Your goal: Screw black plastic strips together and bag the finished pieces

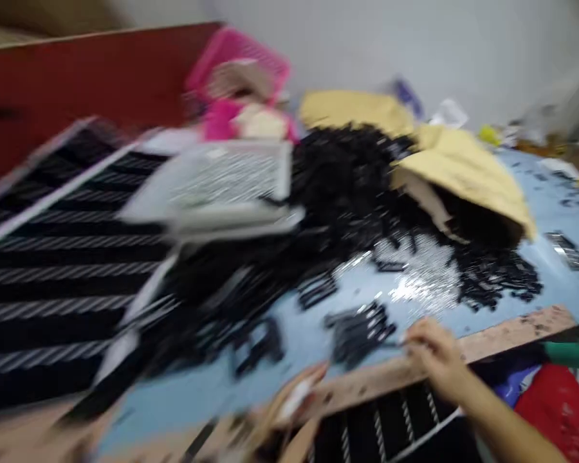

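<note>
The picture is smeared by motion. My right hand (pixel 434 357) reaches over the wooden table edge (pixel 506 334) to a small bunch of black parts (pixel 359 331) on the light blue table (pixel 313 350); its fingers look pinched together at the bunch. My left hand (pixel 289 402) sits low at the front edge, blurred, beside something pale that I cannot make out. A large heap of small black parts (pixel 352 186) covers the middle of the table.
Trays with black and white striped rows (pixel 53 270) fill the left. A white tray (pixel 222 183) lies on them. A torn tan paper bag (pixel 468 170), a pink basket (pixel 236 64) and red cloth (pixel 560 405) stand around.
</note>
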`<state>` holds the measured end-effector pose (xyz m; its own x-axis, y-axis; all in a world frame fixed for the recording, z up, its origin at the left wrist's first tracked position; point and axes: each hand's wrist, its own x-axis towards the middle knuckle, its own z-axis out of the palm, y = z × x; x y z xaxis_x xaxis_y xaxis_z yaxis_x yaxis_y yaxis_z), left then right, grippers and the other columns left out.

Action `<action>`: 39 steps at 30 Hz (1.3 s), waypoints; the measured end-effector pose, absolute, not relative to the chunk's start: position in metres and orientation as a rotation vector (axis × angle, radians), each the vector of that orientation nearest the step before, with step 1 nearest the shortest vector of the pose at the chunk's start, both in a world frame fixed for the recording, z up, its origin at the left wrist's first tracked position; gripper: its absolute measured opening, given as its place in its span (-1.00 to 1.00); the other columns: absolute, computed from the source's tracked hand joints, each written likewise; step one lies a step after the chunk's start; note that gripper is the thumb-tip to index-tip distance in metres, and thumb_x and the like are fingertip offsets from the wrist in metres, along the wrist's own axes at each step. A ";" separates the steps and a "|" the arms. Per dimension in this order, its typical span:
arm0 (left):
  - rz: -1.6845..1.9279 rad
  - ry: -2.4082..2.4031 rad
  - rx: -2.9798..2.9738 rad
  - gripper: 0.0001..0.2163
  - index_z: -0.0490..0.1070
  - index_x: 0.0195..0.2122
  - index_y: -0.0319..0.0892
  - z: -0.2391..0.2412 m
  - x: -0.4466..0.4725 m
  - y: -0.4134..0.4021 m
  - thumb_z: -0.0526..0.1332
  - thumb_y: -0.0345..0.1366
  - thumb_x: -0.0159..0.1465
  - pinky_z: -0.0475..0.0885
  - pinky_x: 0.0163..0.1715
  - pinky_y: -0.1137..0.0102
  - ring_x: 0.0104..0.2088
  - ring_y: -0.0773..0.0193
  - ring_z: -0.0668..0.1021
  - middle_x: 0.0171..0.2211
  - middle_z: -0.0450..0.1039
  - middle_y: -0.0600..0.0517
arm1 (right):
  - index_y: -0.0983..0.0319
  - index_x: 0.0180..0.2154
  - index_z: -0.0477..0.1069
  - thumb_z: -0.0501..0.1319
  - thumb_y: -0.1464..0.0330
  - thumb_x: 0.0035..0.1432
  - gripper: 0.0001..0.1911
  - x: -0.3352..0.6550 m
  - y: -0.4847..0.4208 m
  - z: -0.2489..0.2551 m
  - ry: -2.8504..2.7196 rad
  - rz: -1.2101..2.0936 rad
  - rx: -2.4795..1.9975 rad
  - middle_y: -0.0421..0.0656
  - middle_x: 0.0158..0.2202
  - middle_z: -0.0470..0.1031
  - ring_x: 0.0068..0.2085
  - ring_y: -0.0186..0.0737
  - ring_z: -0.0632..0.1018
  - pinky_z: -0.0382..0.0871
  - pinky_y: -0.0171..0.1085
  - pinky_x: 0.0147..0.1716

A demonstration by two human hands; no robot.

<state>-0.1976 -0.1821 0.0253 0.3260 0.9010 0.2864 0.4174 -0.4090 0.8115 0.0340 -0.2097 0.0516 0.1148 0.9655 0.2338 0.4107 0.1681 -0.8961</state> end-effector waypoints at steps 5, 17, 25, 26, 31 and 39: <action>0.834 1.291 2.307 -0.65 0.33 0.09 -0.16 0.017 -0.214 -0.222 0.05 -0.42 0.28 0.32 0.05 0.09 0.03 0.08 0.41 0.00 0.42 -0.09 | 0.22 -0.41 0.47 0.28 0.21 0.05 -0.80 0.026 -0.191 0.015 -1.159 1.104 -1.481 -0.23 -0.51 0.39 -0.51 -0.33 0.42 0.35 -0.31 -0.50; 0.595 1.218 2.506 -0.59 0.27 0.15 -0.16 -0.006 -0.204 -0.220 0.14 -0.36 0.26 0.09 0.10 0.02 0.07 0.05 0.37 0.11 0.38 -0.07 | 0.20 -0.42 0.47 0.17 0.27 0.12 -0.82 0.014 -0.180 0.006 -1.646 1.075 -1.564 -0.18 -0.45 0.41 -0.43 -0.27 0.42 0.27 -0.29 -0.44; 0.531 1.225 2.480 -0.55 0.21 0.20 -0.14 0.000 -0.199 -0.216 0.14 -0.29 0.27 0.04 0.14 0.05 0.10 0.06 0.34 0.11 0.37 -0.06 | 0.19 -0.34 0.48 0.14 0.28 0.18 -0.82 0.018 -0.174 0.010 -1.800 1.064 -1.565 -0.14 -0.36 0.48 -0.36 -0.24 0.46 0.32 -0.25 -0.35; 0.523 1.231 2.474 -0.54 0.20 0.20 -0.14 0.000 -0.197 -0.215 0.15 -0.28 0.27 0.03 0.14 0.04 0.09 0.06 0.34 0.10 0.38 -0.07 | 0.19 -0.33 0.47 0.13 0.28 0.19 -0.82 0.018 -0.173 0.011 -1.809 1.067 -1.574 -0.14 -0.36 0.47 -0.37 -0.24 0.46 0.32 -0.25 -0.36; 0.539 1.242 2.451 -0.53 0.22 0.19 -0.16 0.000 -0.192 -0.213 0.15 -0.35 0.23 0.01 0.15 0.03 0.07 0.05 0.37 0.06 0.41 -0.09 | 0.20 -0.32 0.40 0.12 0.34 0.17 -0.89 0.016 -0.172 0.011 -1.943 0.942 -1.652 -0.17 -0.44 0.43 -0.43 -0.26 0.43 0.30 -0.25 -0.40; 0.618 1.133 2.196 -0.59 0.33 -0.03 -0.25 0.021 -0.194 -0.198 0.04 -0.48 0.05 0.19 0.07 0.05 0.04 0.01 0.32 0.03 0.33 -0.15 | 0.17 -0.06 0.30 0.20 0.31 0.18 -0.73 0.007 -0.179 0.038 -2.172 0.626 -1.404 -0.03 -0.13 0.41 -0.14 -0.10 0.47 0.40 -0.13 -0.21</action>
<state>-0.1939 -0.1981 0.0215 0.5304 0.8371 0.1337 0.5653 -0.4668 0.6801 0.0066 -0.1791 0.0381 -0.3614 0.9214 0.1428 0.7039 0.3700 -0.6063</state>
